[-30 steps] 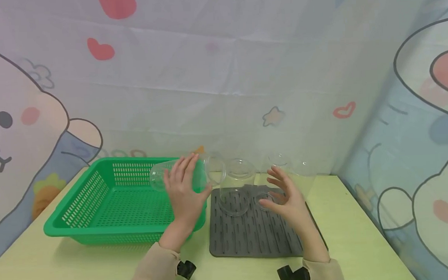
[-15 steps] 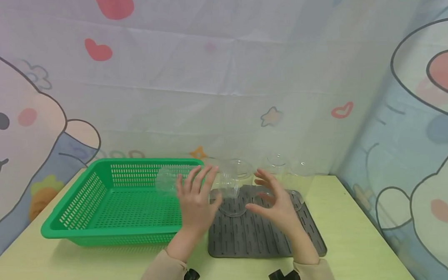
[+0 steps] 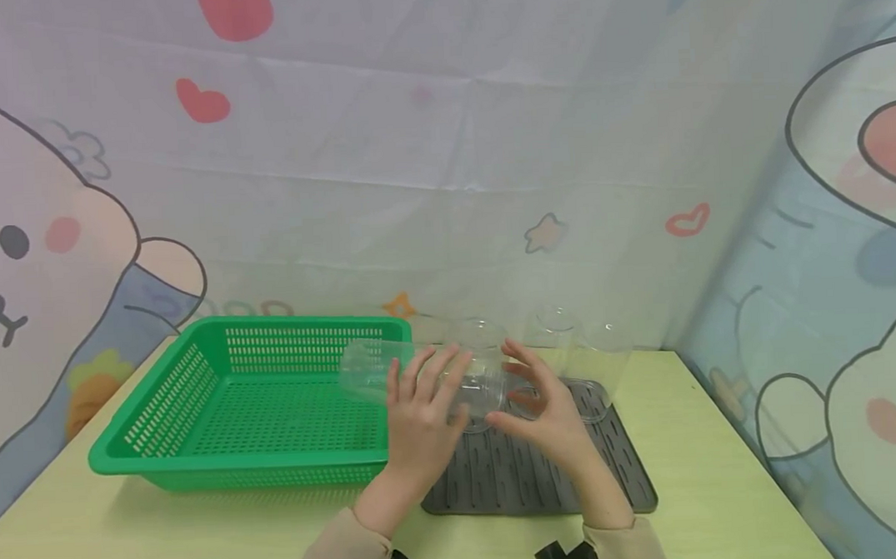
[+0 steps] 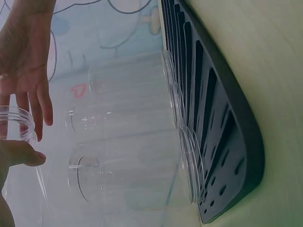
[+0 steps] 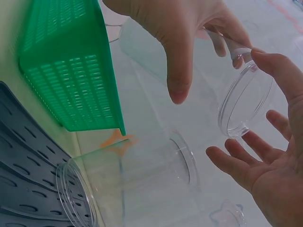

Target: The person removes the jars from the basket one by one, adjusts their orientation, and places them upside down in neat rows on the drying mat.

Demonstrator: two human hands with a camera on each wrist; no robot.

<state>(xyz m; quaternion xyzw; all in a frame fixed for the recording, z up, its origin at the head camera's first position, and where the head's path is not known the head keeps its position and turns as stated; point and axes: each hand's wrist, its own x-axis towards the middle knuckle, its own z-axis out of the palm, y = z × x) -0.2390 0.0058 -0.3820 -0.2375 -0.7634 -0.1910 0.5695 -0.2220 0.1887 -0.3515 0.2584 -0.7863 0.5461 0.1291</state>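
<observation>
My left hand (image 3: 424,426) grips a tall clear jar (image 3: 365,371) lying sideways in the air, base to the left and open mouth to the right. It spans from over the green basket (image 3: 238,462) to the grey ridged mat (image 3: 517,481). My right hand (image 3: 552,417) is at the jar's mouth. The right wrist view shows that hand's thumb (image 5: 279,71) right at the rim, its other fingers spread loosely on the far side. Mouth down on the mat stand a left clear jar (image 4: 118,177), a middle one (image 4: 128,116) and a far one (image 4: 128,71).
The basket, with perforated walls, stands on the pale yellow-green table (image 3: 714,460) left of the mat. A cartoon-printed cloth (image 3: 444,188) hangs behind and around the table. Black wrist mounts (image 3: 565,558) sit near both sleeves.
The left hand has carried the jar rightward from over the basket toward the mat. The right hand has moved left, and its fingers are now at the jar's mouth.
</observation>
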